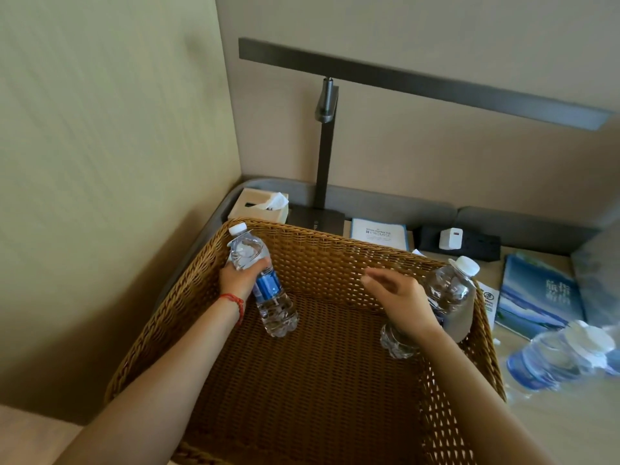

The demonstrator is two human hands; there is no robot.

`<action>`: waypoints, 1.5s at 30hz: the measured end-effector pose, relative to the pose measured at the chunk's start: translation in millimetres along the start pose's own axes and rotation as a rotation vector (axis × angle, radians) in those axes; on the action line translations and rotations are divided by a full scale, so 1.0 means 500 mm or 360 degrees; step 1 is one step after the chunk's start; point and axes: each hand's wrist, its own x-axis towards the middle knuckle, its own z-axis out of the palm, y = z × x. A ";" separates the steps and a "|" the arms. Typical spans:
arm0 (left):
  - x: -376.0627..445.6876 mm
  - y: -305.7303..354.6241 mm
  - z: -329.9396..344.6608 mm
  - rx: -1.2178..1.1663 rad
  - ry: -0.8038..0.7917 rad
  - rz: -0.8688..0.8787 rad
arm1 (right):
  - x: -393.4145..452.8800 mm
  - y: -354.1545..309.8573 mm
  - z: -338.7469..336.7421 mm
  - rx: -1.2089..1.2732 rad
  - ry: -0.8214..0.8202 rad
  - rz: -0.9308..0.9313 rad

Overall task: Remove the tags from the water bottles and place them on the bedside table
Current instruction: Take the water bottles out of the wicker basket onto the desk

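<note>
Wicker basket (302,380) sits nearest us on the counter (553,431), holding just two bottles, each in a hand. On the left, our left hand (240,280) is wrapped round the blue-labelled bottle (263,283), lifted and tilted at the basket's far corner; at right, our right hand (399,298) grips the second bottle (439,297), forefinger and thumb loose, a pale tag (461,317) hanging at its side. We judge this the fetching step: next, carry both out, strip tags, stand them by the blurred bottles (563,357) rightmost.
</note>
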 end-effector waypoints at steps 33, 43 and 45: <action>-0.219 0.063 0.173 0.0318 -0.0702 0.0719 | -0.017 0.105 -0.201 0.0014 0.0711 0.0181; -0.223 0.053 0.167 0.0357 -0.0656 0.0758 | 0.001 0.125 -0.193 0.0064 0.0646 0.0113; -0.228 0.050 0.168 0.0365 -0.0658 0.0777 | -0.001 0.124 -0.193 0.0072 0.0624 0.0082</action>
